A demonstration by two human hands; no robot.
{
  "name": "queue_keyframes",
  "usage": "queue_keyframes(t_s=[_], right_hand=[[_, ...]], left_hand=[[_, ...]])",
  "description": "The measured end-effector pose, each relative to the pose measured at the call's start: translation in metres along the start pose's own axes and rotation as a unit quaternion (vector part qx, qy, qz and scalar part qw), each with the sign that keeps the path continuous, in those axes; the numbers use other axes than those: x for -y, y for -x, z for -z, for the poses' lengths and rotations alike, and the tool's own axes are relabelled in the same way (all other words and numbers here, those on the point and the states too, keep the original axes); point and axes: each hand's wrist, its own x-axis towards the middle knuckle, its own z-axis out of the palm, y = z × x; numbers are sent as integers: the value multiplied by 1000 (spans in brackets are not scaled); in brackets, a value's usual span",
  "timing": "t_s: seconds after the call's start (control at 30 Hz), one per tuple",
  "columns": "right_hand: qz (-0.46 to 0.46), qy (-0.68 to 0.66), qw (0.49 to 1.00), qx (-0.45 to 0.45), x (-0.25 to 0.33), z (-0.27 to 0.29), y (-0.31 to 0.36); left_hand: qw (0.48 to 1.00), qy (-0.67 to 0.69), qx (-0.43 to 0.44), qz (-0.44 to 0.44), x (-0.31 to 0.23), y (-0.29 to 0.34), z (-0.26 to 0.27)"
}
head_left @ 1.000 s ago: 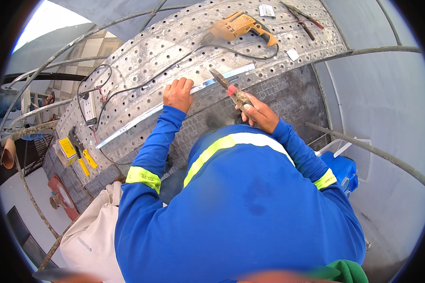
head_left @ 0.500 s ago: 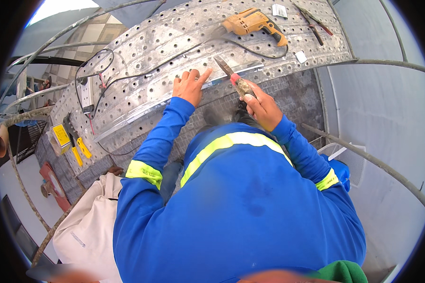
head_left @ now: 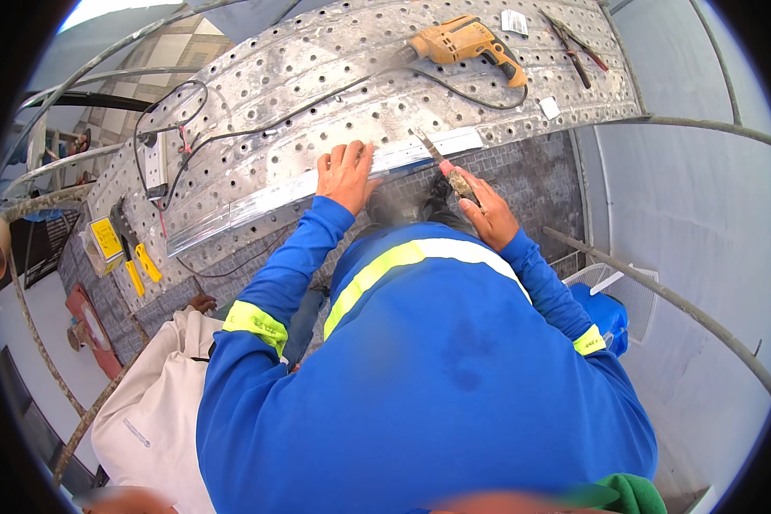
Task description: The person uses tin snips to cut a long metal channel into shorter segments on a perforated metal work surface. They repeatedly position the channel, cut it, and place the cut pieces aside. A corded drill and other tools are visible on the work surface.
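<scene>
Over the last second the left hand slid right along the long metal strip on the perforated platform and pressed it flat, while the right hand stayed clenched on a red-handled trowel, its blade now touching the strip, so the edge work looked underway.

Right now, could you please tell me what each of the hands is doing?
Left hand: open, fingers spread flat on the metal strip.
Right hand: closed around a hand tool, its blade touching the strip.
</scene>
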Motion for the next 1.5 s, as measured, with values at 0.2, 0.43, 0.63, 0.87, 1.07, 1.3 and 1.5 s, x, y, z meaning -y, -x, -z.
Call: queue_keyframes(t_s=[0.2, 0.43, 0.63, 0.87, 1.07, 1.3, 1.5], right_hand=[[-25, -98, 994, 37, 2, -6, -5], [40, -92, 994, 52, 26, -14, -17], [-15, -101, 991, 86, 29, -36, -31], [27, -68, 995, 62, 31, -37, -29], [29, -46, 996, 72, 35, -31, -37], [-49, -218, 975, -9, 31, -25, -28], [-47, -144, 987, -52, 19, -29, -38]], left_hand=[[996, 34, -78, 1, 9, -4, -4], [992, 79, -102, 5, 22, -6, -16], [991, 87, -101, 1, 24, -5, -18], [989, 93, -113, -3, 26, -8, -19], [990, 85, -111, 3, 25, -8, -20], [995, 72, -63, -40, 38, -24, 4], [987, 118, -6, -107, 51, -51, 20]])
